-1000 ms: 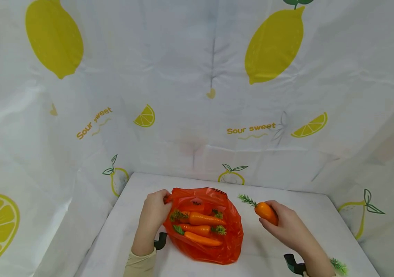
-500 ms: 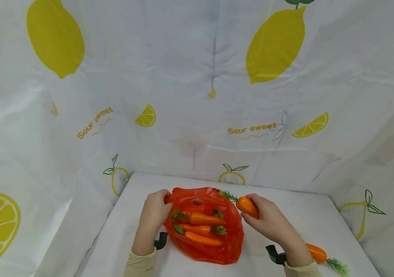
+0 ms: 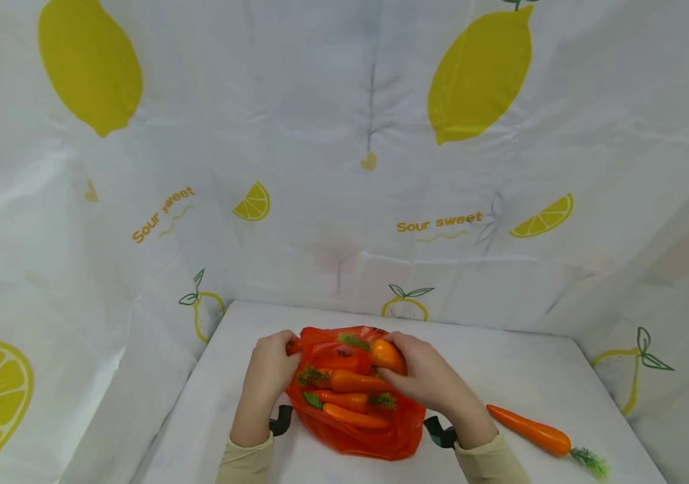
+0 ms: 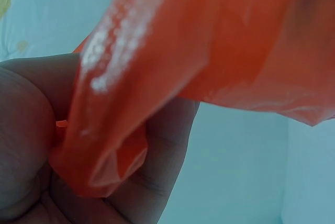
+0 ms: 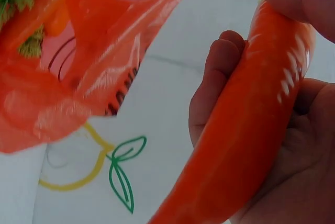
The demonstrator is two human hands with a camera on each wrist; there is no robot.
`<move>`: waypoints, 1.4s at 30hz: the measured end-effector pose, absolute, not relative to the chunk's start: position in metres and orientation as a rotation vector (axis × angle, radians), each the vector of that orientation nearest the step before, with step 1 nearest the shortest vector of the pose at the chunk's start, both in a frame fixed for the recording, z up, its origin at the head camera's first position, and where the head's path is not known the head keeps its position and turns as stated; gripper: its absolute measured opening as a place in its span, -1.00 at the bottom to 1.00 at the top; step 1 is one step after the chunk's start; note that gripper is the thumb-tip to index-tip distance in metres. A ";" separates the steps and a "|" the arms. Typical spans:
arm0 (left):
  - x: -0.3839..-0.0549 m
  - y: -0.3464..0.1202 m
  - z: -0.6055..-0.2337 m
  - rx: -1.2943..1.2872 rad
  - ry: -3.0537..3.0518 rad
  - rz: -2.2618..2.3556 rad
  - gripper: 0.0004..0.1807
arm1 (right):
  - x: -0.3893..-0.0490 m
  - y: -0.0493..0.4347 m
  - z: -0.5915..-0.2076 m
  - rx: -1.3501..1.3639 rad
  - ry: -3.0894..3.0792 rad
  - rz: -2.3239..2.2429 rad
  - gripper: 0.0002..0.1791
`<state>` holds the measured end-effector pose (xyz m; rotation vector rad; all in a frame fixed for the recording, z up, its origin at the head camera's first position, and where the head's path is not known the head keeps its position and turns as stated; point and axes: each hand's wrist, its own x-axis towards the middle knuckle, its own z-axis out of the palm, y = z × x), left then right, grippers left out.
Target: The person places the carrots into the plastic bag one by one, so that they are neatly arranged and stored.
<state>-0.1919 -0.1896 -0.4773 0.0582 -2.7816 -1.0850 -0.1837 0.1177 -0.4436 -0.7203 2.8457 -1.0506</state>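
Observation:
A red plastic bag (image 3: 374,440) lies on the table with its mouth spread, and several orange carrots (image 3: 359,382) with green tops show inside. My left hand (image 3: 270,368) pinches the bag's left edge; in the left wrist view a twisted fold of the bag (image 4: 131,77) runs between thumb and fingers. My right hand (image 3: 431,373) grips another carrot (image 3: 388,357) near its leafy end, over the far right part of the bag. Its tapered body (image 5: 246,114) lies along the palm in the right wrist view, with the bag beside it.
One more carrot (image 3: 532,431) lies on the white table (image 3: 477,349) right of the bag, its green top toward the near right corner. A white sheet (image 3: 320,134) printed with lemons hangs behind and at both sides.
My right hand has moved left with its carrot, from beside the bag to over it. The carrot on the table at right has come fully into view. My left hand stays on the bag's edge.

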 end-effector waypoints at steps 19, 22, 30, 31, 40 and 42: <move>-0.194 -0.192 -0.479 0.043 -2.767 -1.076 -0.90 | -0.192 0.068 -0.474 -0.937 2.761 -0.982 -0.56; -0.194 -0.193 -0.480 0.037 -2.765 -1.080 -0.89 | -0.193 0.062 -0.480 -0.939 2.718 -0.995 -0.56; -0.193 -0.193 -0.477 0.050 -2.761 -1.093 -0.88 | -0.196 0.054 -0.497 -0.880 2.656 -1.015 -0.63; -0.193 -0.193 -0.477 0.052 -2.761 -1.097 -0.88 | -0.196 0.054 -0.499 -0.879 2.654 -1.013 -0.64; -0.193 -0.192 -0.476 0.046 -2.762 -1.099 -0.93 | -0.195 0.046 -0.516 -0.819 2.639 -0.924 -0.63; -0.192 -0.192 -0.476 0.048 -2.763 -1.100 -0.93 | -0.194 0.044 -0.522 -0.802 2.638 -0.889 -0.61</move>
